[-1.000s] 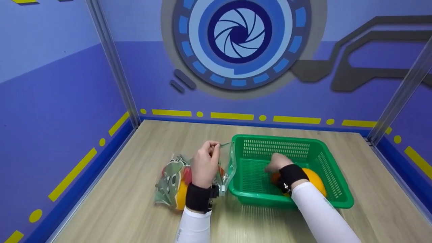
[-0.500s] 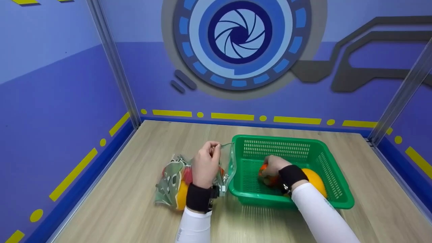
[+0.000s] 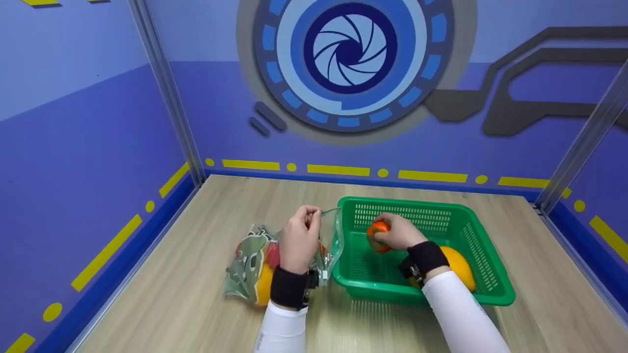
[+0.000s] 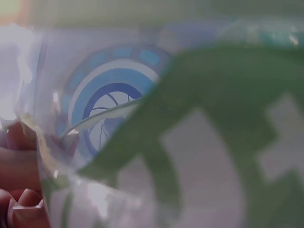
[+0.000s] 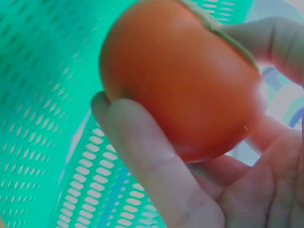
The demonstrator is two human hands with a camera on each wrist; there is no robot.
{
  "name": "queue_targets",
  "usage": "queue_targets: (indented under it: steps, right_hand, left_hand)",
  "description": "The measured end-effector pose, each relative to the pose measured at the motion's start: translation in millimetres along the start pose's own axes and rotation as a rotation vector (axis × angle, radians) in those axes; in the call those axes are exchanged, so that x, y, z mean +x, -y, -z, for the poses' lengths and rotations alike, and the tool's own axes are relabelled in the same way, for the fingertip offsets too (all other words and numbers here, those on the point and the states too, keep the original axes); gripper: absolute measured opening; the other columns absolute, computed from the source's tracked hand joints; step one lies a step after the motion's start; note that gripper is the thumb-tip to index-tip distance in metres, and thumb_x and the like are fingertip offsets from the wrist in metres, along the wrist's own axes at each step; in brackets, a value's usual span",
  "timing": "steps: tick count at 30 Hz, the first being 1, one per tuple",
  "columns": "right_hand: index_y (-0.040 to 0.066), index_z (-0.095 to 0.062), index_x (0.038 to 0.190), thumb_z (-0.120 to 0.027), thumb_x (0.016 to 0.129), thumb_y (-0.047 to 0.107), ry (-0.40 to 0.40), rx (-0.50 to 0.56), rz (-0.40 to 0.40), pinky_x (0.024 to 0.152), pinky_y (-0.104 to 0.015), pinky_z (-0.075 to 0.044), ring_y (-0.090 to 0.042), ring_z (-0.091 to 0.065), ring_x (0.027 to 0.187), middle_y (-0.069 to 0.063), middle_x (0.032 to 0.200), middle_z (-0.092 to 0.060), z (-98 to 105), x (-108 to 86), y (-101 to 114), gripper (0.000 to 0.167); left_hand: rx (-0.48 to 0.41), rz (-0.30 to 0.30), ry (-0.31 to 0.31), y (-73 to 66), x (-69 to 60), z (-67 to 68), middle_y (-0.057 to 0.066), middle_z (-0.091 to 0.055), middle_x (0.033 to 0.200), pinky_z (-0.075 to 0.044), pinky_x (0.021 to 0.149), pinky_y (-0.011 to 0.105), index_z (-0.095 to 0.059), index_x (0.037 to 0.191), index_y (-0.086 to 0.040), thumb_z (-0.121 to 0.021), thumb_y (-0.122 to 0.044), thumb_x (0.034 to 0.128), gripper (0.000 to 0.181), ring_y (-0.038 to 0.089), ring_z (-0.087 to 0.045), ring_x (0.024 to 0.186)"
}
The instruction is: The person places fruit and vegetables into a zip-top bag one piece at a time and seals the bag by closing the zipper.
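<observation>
My right hand (image 3: 401,232) grips an orange persimmon (image 3: 378,237) inside the green basket (image 3: 422,293). Up close in the right wrist view, fingers and thumb curl round the smooth persimmon (image 5: 180,85), whose green calyx shows at the upper right. My left hand (image 3: 299,241) pinches the top edge of a clear plastic bag (image 3: 248,264) with green print, just left of the basket. The bag's mouth is drawn toward the basket rim. Through its film, red and yellow things show, partly hidden by my left hand. Blurred bag film (image 4: 204,137) covers most of the left wrist view.
A large yellow-orange round fruit (image 3: 458,269) lies at the basket's right side, partly behind my right wrist. The wooden table (image 3: 196,235) carries the bag and the basket. Blue panels (image 3: 274,147) stand at the back and sides.
My right hand has come up from the basket floor with the persimmon, moving left and away from me. The left hand and the bag stay where they were.
</observation>
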State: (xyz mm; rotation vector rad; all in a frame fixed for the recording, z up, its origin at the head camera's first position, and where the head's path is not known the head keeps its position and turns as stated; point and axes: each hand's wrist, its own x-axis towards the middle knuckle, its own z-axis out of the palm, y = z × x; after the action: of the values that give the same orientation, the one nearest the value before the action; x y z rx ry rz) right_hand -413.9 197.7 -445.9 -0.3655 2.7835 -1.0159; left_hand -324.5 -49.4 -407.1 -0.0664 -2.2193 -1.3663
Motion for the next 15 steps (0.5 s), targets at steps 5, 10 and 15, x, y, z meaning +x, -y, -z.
queue_targets:
  steps: [5, 10, 15]
  right_hand:
    - [0.006, -0.059, 0.137, -0.065, 0.094, 0.018, -0.097, 0.103, 0.035, 0.080, -0.036, -0.055, -0.031, -0.062, 0.100, -0.024, 0.127, -0.063, 0, -3.5, 12, 0.045]
    - [0.009, -0.057, 0.139, -0.064, 0.096, 0.020, -0.162, 0.269, 0.030, 0.073, -0.035, -0.059, -0.034, -0.063, 0.103, -0.024, 0.133, -0.059, -3, -11.9, 25, 0.044]
    - [0.009, -0.052, 0.139, -0.059, 0.101, 0.018, -0.199, 0.542, -0.007, 0.071, -0.036, -0.062, -0.034, -0.066, 0.105, -0.025, 0.135, -0.056, -10, -22.8, 42, 0.041]
  left_hand:
    - [-0.007, -0.014, 0.002, 0.2, 0.4, 0.2, -0.004, -0.042, 0.068, -0.031, 0.053, 0.020, -0.071, 0.105, -0.004, -0.062, -0.015, 0.1028, 0.015, 0.011, -0.041, 0.057]
    - [-0.021, -0.008, 0.007, 1.1, 0.5, -0.1, -0.003, -0.043, 0.068, -0.033, 0.054, 0.020, -0.071, 0.105, -0.004, -0.061, -0.015, 0.1029, 0.015, 0.011, -0.042, 0.057]
    - [-0.018, 0.004, 0.012, 2.6, 0.9, -0.6, -0.003, -0.044, 0.068, -0.034, 0.054, 0.020, -0.071, 0.105, -0.004, -0.061, -0.015, 0.1028, 0.015, 0.011, -0.043, 0.058]
